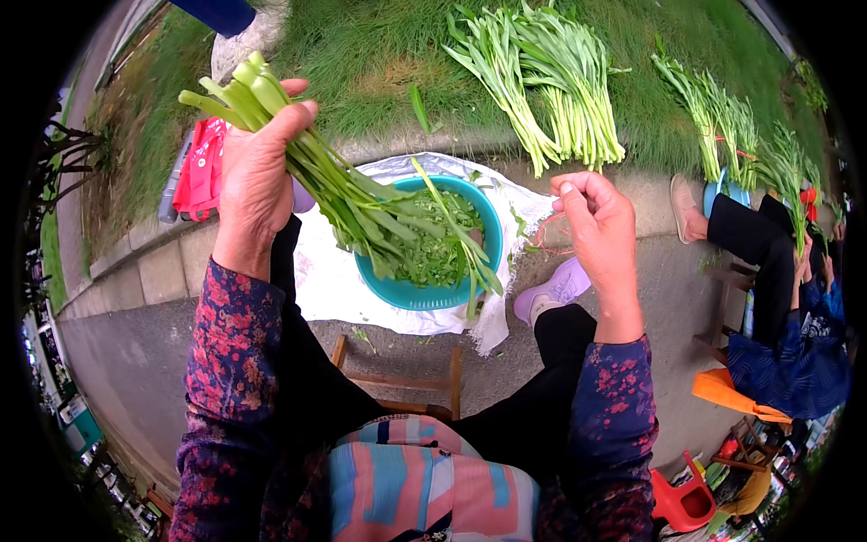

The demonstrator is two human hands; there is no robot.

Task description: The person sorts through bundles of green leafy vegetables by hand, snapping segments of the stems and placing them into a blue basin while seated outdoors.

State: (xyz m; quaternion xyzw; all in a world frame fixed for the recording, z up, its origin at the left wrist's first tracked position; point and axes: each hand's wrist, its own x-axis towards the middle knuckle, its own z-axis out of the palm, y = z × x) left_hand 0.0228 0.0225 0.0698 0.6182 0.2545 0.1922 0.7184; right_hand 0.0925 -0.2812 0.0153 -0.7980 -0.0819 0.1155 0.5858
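My left hand [261, 162] grips a bunch of leafy green stems [318, 169], cut ends up and to the left, leaves hanging over a teal plastic basin [498, 230]. One longer stalk [443, 203] lies across the basin, which holds loose green leaves [433, 264]. To the right, my right hand [599, 223] pinches a thin red string [552, 234] between thumb and fingers, beside the fringed edge of a white cloth [325, 291]. The basin stands on this cloth. Beyond it, bundles of the same greens [569, 88] lie on the grass and kerb.
A red bag [203, 169] is at the left by a rock [254, 40]. On the right, a seated person [779, 291] handles greens near a blue container [725, 193]. More bundles [718, 129] lie there. A red plastic chair [684, 498] stands at the lower right.
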